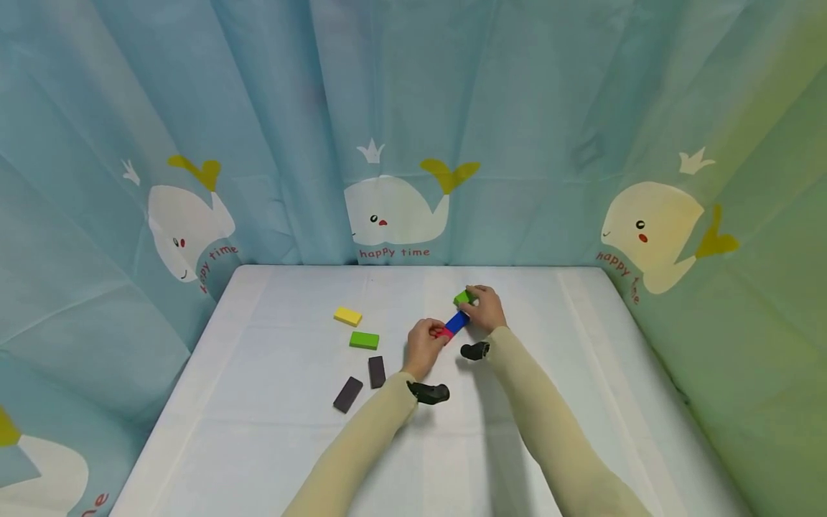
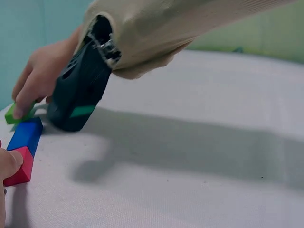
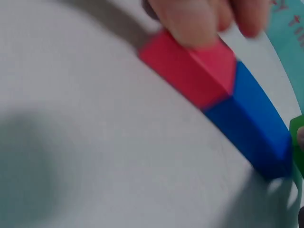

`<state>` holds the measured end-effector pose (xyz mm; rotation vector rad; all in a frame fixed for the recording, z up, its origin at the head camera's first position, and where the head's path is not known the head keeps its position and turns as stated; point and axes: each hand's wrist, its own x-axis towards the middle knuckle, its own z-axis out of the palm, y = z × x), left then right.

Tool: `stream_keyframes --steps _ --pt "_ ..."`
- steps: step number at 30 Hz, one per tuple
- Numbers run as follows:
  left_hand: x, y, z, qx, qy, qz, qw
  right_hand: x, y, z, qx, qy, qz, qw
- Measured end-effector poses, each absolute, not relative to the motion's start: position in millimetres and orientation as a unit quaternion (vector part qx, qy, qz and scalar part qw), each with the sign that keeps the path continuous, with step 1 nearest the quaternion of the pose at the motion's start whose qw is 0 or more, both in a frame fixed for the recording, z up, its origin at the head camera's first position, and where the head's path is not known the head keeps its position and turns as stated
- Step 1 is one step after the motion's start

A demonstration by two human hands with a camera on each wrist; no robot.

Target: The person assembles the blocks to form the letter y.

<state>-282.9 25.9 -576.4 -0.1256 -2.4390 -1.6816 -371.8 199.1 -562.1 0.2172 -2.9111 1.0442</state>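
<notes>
A red block (image 1: 444, 333) and a blue block (image 1: 456, 322) lie end to end on the white table, touching. My left hand (image 1: 423, 350) pinches the red block, its thumb on the near face. Beyond the blue block's far end, my right hand (image 1: 487, 310) grips a green block (image 1: 462, 298) between thumb and fingers. In the left wrist view that green block (image 2: 12, 115) sits close to the blue block (image 2: 26, 135); the fingers partly cover it. The right wrist view shows the red block (image 3: 185, 66) flush against the blue one (image 3: 249, 121).
Left of the hands lie a yellow block (image 1: 347, 317), a second green block (image 1: 365, 340) and two dark blocks, one upright in view (image 1: 377, 373), one slanted (image 1: 348, 395). Black wrist devices (image 1: 429, 393) hang under both sleeves. A whale-print curtain (image 1: 536, 215) surrounds the table.
</notes>
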Motion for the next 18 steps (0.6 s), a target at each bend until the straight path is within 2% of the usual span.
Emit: stream_keyframes --steps 6,14,18 --pt "-284 27 -579 -0.045 -0.823 -0.559 0.092 -373 223 -560 0.077 -0.939 0.333 0.028" --pt "-285 27 -581 -0.046 -0.822 -0.561 0.09 -364 233 -560 0.073 -0.936 0.344 -0.016" --pt "-285 27 -582 -0.046 -0.823 -0.559 0.093 -364 231 -571 0.066 -0.931 0.358 0.015"
